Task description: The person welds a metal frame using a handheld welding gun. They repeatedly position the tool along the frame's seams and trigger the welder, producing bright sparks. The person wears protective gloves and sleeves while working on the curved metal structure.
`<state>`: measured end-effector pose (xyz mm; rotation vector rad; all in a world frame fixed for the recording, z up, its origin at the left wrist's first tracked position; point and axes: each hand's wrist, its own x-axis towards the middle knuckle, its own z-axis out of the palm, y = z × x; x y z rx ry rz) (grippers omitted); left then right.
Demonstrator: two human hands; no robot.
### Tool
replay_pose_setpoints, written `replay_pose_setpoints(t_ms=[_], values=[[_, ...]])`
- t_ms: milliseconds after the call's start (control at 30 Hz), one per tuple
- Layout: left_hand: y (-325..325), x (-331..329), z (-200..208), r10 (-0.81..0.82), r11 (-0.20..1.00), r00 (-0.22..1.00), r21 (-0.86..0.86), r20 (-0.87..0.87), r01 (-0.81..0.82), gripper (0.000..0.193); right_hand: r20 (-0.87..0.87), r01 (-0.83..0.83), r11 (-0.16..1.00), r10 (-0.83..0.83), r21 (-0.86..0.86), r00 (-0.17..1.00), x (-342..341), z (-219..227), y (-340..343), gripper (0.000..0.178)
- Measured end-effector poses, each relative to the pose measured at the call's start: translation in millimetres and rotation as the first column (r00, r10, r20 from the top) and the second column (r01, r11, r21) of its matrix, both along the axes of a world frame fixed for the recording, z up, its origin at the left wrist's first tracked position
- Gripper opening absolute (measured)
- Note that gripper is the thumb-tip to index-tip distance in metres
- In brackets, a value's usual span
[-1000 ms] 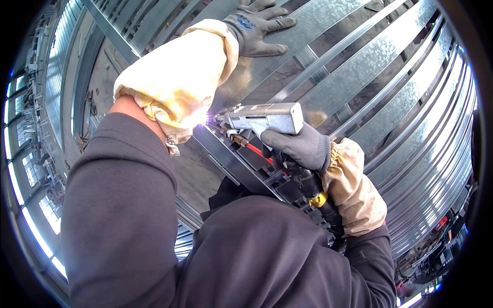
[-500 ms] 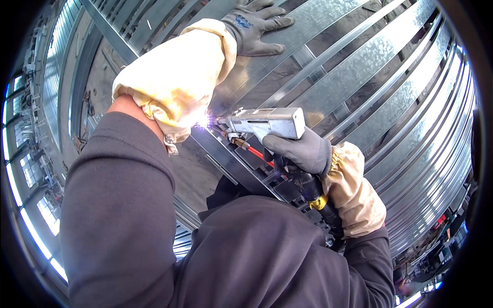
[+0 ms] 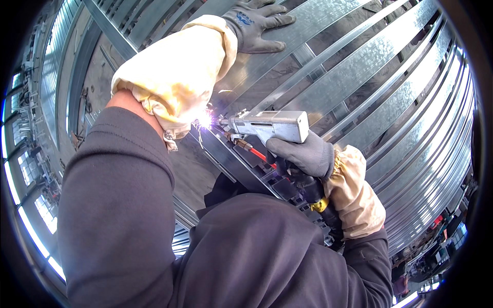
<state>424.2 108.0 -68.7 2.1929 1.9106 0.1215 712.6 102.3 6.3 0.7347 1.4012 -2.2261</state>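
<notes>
Galvanised steel framing (image 3: 359,77) fills the frame. Right hand (image 3: 303,154) grips a rigid, weighty welding gun (image 3: 269,124) by its handle; left hand (image 3: 254,25) lies flat, fingers spread, on slick metal.

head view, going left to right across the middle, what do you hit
bright windows → cream sleeve guard on the left forearm → welding spark → grey welding gun → right hand gripping the gun → galvanized steel channels
</notes>
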Motion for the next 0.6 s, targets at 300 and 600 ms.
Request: replay_pose_setpoints(t_ms=[300, 600], values=[[1, 3, 7, 0.017, 0.998, 1.000, -0.054, -0.011, -0.017, 0.084, 0.064, -0.035, 0.999, 0.038, -0.037, 0.997, 3, 5, 4, 0.042], [3, -3, -12, -0.020, 0.999, 1.000, 0.042, -0.006, 0.020, 0.083, -0.047, 0.052, 0.998, -0.053, -0.027, 0.997, 17, -10, -5, 0.041]])
